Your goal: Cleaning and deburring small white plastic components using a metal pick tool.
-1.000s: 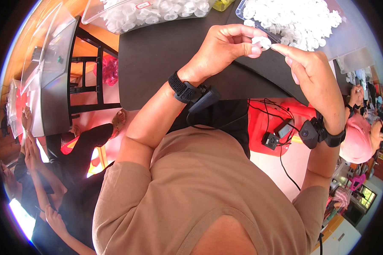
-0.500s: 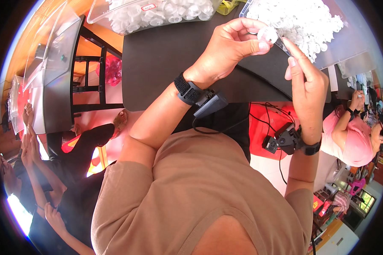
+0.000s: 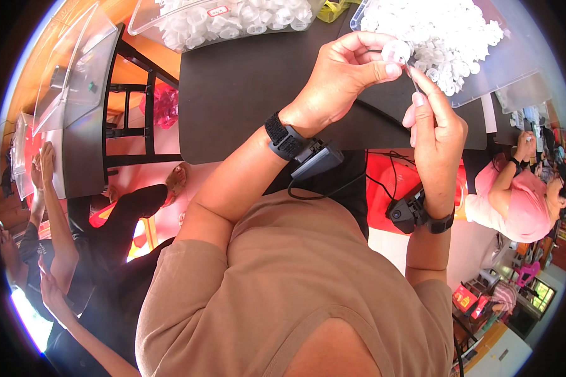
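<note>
My left hand [image 3: 336, 81] pinches a small round translucent plastic piece [image 3: 396, 50] between thumb and fingers, in front of a clear bin [image 3: 484, 88] heaped with white plastic pieces [image 3: 443, 41]. Close on its right, my right hand [image 3: 439, 119] grips a thin, dark metal tool [image 3: 414, 80], slim like a blade. The tool's upper end reaches the lower edge of the round piece. Fingers cover much of it, so its exact kind is unclear. Both hands are above the dark table [image 3: 233, 100].
Another clear bin [image 3: 198, 44] of translucent pieces stands at the table's far left. A yellow bag [image 3: 334, 9] lies between the bins. Cables hang from devices at my wrists. Co-workers sit at left and right; a red stool [image 3: 383, 207] is below the table.
My right hand has moved left and slightly down, bringing the tool against the round piece. The tool now appears narrower. My left hand has barely shifted.
</note>
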`<state>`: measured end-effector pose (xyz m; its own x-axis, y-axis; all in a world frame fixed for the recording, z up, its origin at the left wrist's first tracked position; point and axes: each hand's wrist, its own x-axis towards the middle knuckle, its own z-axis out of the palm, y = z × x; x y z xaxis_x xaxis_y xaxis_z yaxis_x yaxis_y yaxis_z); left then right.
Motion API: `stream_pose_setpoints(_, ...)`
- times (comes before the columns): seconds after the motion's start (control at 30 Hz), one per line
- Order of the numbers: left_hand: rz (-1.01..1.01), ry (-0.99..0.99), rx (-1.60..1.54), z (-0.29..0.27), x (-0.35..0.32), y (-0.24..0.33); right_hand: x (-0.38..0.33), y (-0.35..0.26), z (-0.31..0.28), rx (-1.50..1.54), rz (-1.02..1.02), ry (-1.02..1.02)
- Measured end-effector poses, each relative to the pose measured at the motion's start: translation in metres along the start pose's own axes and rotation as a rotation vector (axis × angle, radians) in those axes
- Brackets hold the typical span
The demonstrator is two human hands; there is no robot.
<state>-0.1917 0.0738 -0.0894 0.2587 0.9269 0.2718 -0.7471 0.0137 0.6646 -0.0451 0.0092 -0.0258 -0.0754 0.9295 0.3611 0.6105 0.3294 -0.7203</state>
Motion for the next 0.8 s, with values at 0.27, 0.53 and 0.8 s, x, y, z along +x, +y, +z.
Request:
stream_pose_setpoints(0.27, 0.035, -0.009, 0.014, -0.004, -0.002, -0.003, 0.0, 0.0, 0.003, -0.043, -0.035, -0.005)
stream_pose_setpoints(0.53, 0.024, -0.004, 0.097, -0.007, 0.0, -0.002, 0.003, 0.003, 0.002, -0.285, -0.184, -0.017)
stream_pose_setpoints(0.8, -0.076, -0.093, 0.397, -0.014, 0.002, 0.012, 0.007, 0.002, -0.02, -0.444, -0.167, -0.182)
